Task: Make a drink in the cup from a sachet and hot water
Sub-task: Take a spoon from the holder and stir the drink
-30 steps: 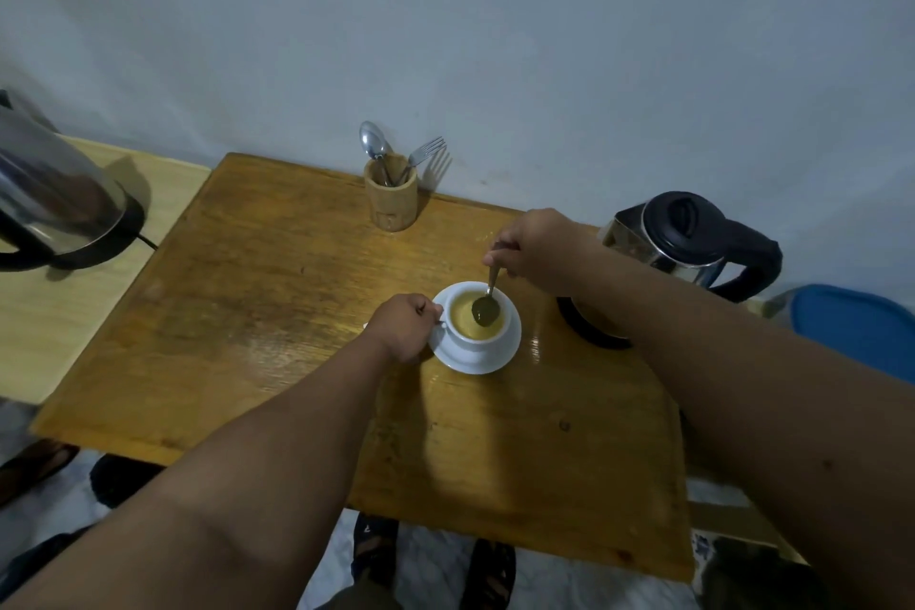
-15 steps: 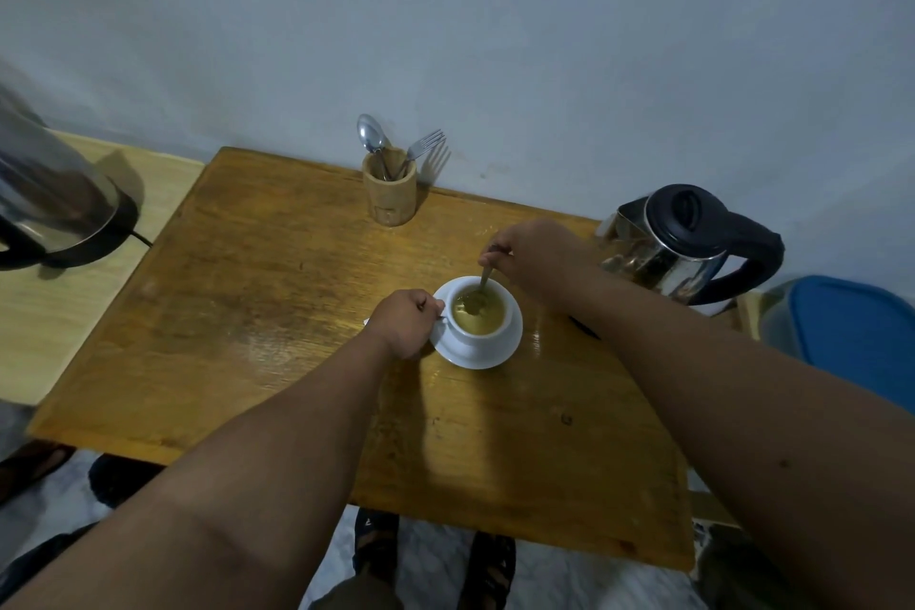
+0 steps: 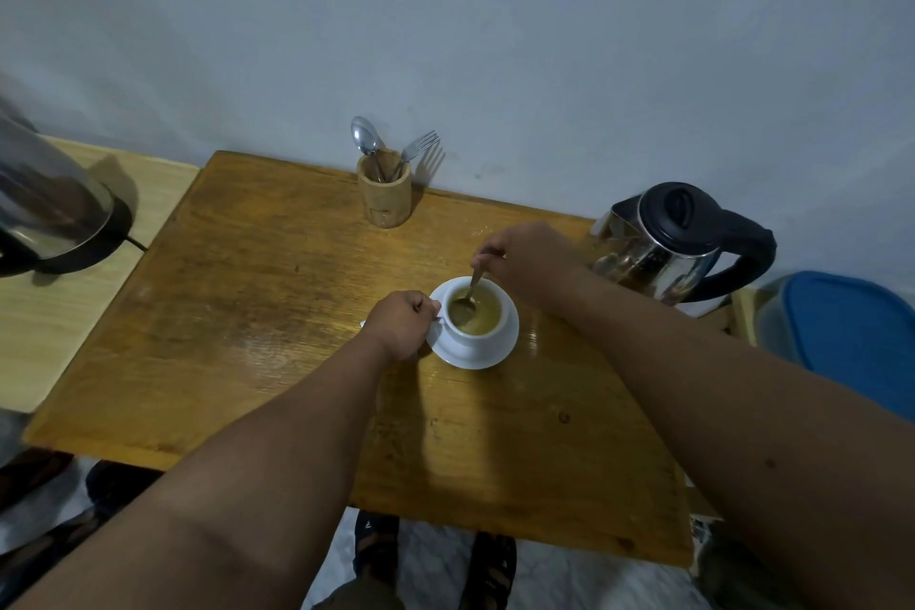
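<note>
On wooden table (image 3: 277, 312), right of centre: I see white cup (image 3: 476, 330) on saucer (image 3: 501, 352), filled with tan drink. Left hand (image 3: 402, 323) curled tight on cup handle. Right hand (image 3: 532, 258) pinching spoon (image 3: 468, 297), bowl dipped in drink. Steel kettle (image 3: 663, 243) just right of that hand. Cutlery holder (image 3: 384, 193) at far edge.

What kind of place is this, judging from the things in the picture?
Probably a home kitchen or dining corner: a wooden table against a plain wall, an electric kettle, and a wooden holder with a spoon and fork.
</note>
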